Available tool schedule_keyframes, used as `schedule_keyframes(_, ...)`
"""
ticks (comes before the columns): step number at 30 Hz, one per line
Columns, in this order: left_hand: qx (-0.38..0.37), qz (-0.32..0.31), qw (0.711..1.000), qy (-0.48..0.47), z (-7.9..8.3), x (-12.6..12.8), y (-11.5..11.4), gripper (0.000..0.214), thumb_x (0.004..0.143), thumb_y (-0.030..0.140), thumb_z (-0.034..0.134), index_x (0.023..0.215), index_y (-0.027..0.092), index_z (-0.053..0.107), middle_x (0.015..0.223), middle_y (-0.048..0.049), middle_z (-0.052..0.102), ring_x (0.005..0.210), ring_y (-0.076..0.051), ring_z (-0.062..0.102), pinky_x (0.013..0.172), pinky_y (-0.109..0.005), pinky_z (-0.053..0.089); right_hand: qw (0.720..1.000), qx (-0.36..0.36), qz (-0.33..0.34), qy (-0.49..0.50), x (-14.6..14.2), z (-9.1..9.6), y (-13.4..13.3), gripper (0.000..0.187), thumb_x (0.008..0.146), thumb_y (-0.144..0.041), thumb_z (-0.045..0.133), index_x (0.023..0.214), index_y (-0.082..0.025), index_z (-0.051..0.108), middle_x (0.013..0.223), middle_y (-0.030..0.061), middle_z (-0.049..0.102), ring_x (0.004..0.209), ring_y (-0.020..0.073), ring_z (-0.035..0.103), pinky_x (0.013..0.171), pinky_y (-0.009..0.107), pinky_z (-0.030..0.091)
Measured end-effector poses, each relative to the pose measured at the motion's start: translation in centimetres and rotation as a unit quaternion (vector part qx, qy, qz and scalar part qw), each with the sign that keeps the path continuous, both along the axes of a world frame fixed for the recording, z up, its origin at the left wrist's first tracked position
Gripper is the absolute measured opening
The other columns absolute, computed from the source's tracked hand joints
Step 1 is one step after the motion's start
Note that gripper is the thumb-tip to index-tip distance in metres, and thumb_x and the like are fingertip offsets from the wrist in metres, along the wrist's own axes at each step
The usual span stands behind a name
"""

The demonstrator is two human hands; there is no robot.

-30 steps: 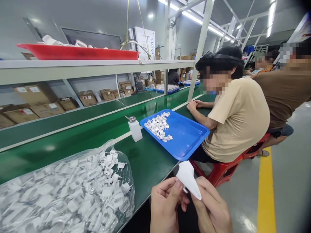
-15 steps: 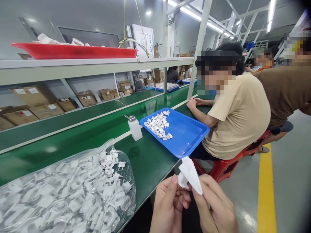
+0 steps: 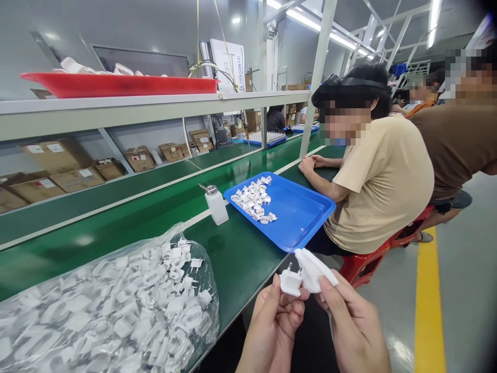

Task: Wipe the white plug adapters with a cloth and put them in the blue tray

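Note:
My left hand [image 3: 274,331] pinches a small white plug piece [image 3: 290,282] with two pins, held just off the table's front edge. Beside it, my right hand [image 3: 355,331] grips a folded white cloth [image 3: 315,271] that touches the plug piece. To the left on the green table lies a clear plastic bag [image 3: 104,305] full of white plug pieces. Further off sits a blue tray [image 3: 298,215] with a small heap of the same plug pieces [image 3: 252,199].
A white dispenser bottle [image 3: 216,205] stands beside the blue tray. A person in a beige shirt [image 3: 382,181] sits on a red stool at the table, others behind. Above, a shelf bears a red tray [image 3: 116,84]; cardboard boxes [image 3: 58,155] line the conveyor's far side.
The cloth covered the plug piece before; now the piece is out from under it in my left fingers and both hands have risen a little.

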State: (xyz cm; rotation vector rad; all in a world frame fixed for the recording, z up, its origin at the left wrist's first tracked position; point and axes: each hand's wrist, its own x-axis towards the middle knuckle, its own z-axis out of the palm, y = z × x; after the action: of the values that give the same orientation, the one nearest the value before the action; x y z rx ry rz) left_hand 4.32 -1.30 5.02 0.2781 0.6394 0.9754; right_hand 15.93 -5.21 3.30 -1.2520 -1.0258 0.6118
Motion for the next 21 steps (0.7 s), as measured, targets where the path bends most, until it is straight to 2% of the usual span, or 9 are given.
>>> schedule_keyframes(4,0.062,0.023,0.998,-0.016,-0.4,0.3,-0.1,0.034,0.076,0.043,0.086,0.081,0.010,0.079,0.075,-0.0076,0.076,0.060,-0.007,0.062,0.060,-0.014,0.054,0.990,0.035,0.065,-0.122,0.1,1.3,-0.3,0.022,0.103,-0.029,0.052,0.100,-0.024,0.073,0.085,0.0013,0.063,0.076,0.0142,0.063,0.068,0.019,0.052)
schedule_keyframes(7,0.132,0.024,0.991,0.009,-0.6,0.3,0.1,0.034,0.085,0.042,0.079,0.079,0.009,0.078,0.076,-0.0078,0.074,0.060,-0.007,0.060,0.058,-0.014,0.052,0.985,0.035,0.079,-0.146,0.3,1.5,-0.4,0.024,0.103,-0.027,0.050,0.095,-0.024,0.072,0.085,0.0003,0.062,0.073,0.0125,0.062,0.066,0.019,0.049)
schedule_keyframes(9,0.150,0.020,0.988,0.029,-0.5,0.3,0.1,0.033,0.087,0.041,0.077,0.081,0.008,0.078,0.077,-0.0083,0.074,0.061,-0.007,0.060,0.058,-0.015,0.051,0.987,0.026,0.080,-0.138,0.3,1.3,-0.4,0.026,0.104,-0.028,0.049,0.089,-0.023,0.070,0.082,-0.0002,0.060,0.071,0.0123,0.061,0.064,0.019,0.048)
schedule_keyframes(12,0.140,0.025,0.989,0.032,-0.5,0.6,0.0,0.031,0.086,0.039,0.079,0.083,0.008,0.078,0.074,-0.0072,0.072,0.063,-0.008,0.061,0.062,-0.016,0.054,0.990,0.010,0.069,-0.126,0.2,0.8,-0.2,0.028,0.105,-0.028,0.047,0.086,-0.023,0.066,0.079,-0.0009,0.058,0.070,0.0124,0.060,0.062,0.018,0.048)
schedule_keyframes(14,0.108,0.032,0.993,0.020,-0.7,0.8,-0.1,0.031,0.083,0.039,0.081,0.084,0.009,0.079,0.075,-0.0070,0.073,0.064,-0.008,0.062,0.064,-0.016,0.055,0.987,0.027,0.053,-0.151,-0.1,0.4,-0.1,0.025,0.105,-0.024,0.047,0.086,-0.023,0.064,0.079,-0.0009,0.057,0.070,0.0121,0.060,0.063,0.018,0.049)
schedule_keyframes(17,0.059,0.047,0.997,0.006,-1.2,1.0,-0.2,0.030,0.079,0.039,0.085,0.088,0.011,0.080,0.084,-0.0088,0.075,0.070,-0.010,0.065,0.068,-0.017,0.057,0.965,0.080,0.023,-0.247,-0.4,-0.5,0.0,0.018,0.102,-0.016,0.049,0.091,-0.022,0.061,0.082,0.0001,0.057,0.070,0.0115,0.061,0.067,0.019,0.050)
schedule_keyframes(19,0.064,0.047,0.997,0.006,-1.5,1.1,-0.1,0.029,0.081,0.038,0.084,0.090,0.011,0.080,0.085,-0.0087,0.075,0.071,-0.010,0.064,0.069,-0.017,0.056,0.944,0.106,0.015,-0.313,-0.4,-0.9,0.1,0.016,0.101,-0.013,0.049,0.103,-0.021,0.062,0.087,0.0016,0.059,0.073,0.0123,0.062,0.070,0.021,0.051)
schedule_keyframes(21,0.089,0.043,0.995,0.007,-1.5,1.2,-0.1,0.027,0.084,0.037,0.081,0.088,0.010,0.079,0.079,-0.0067,0.072,0.067,-0.009,0.061,0.067,-0.017,0.054,0.933,0.120,0.024,-0.339,-0.2,-1.0,0.3,0.021,0.101,-0.012,0.048,0.112,-0.021,0.063,0.089,0.0025,0.060,0.075,0.0129,0.063,0.072,0.022,0.052)
